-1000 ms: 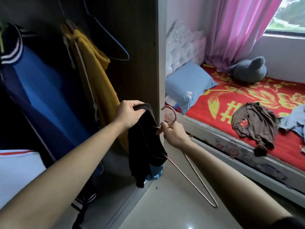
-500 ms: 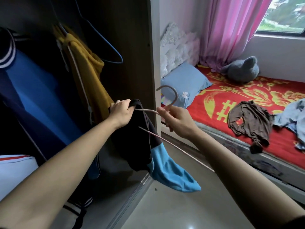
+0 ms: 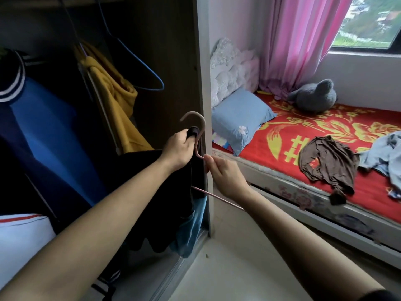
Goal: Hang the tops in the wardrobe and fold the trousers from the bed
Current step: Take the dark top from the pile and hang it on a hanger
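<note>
Presently, at the open wardrobe (image 3: 173,61): left hand (image 3: 179,152) closed in a fist on the collar of a black top (image 3: 156,192), bunched fabric showing above the knuckles, the garment hanging down from the grip in front of the wardrobe's lower interior, with a light blue part (image 3: 193,231) showing at its bottom edge. Right hand (image 3: 225,174) pinched shut on a pink wire hanger (image 3: 196,135) just below its hook; the hook stands upright above both hands, close against the left fist, and one thin arm of the hanger runs out slantwise under the right wrist. Whether the hanger is already inside the top cannot be told. Inside the wardrobe, hanging: a mustard-yellow garment (image 3: 117,101), an empty blue wire hanger (image 3: 141,68) just beside it, and a blue and navy jacket (image 3: 43,135) with white-striped collar to the left. Lower left, a white item with a red stripe (image 3: 21,233), nature unclear. On the bed (image 3: 303,192), to the right, over a red cover with yellow floral pattern (image 3: 293,135): a brown garment (image 3: 329,161) lying crumpled near the front edge, one end drooping over it; a pale blue garment (image 3: 386,157) just beside it at the frame's right side; a blue pillow (image 3: 238,118) at the head end; a grey plush toy (image 3: 314,96) near the pink curtain (image 3: 299,40).
</note>
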Demonstrator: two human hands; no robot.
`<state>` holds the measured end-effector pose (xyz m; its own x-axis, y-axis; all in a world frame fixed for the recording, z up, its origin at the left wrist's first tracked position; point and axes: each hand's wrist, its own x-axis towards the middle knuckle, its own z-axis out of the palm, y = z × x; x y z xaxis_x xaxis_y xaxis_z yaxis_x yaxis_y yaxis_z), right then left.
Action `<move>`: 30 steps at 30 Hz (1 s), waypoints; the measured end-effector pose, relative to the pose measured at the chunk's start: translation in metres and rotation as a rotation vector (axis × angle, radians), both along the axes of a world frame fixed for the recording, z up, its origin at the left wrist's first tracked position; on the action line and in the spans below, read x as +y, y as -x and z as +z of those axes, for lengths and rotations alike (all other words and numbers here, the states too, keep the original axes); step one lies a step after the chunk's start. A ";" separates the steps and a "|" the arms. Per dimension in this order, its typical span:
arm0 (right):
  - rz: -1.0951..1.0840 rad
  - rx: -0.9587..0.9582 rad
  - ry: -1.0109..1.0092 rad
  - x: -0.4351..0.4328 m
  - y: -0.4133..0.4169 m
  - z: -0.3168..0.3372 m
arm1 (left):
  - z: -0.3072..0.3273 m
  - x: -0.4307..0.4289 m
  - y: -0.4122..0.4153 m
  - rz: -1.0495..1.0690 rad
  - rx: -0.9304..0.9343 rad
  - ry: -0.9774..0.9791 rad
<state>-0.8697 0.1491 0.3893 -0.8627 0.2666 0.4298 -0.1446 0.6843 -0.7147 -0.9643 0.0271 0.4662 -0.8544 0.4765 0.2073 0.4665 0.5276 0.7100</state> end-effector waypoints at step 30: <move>-0.308 0.144 -0.214 -0.045 0.008 -0.031 | -0.029 -0.042 0.044 0.175 -0.003 -0.028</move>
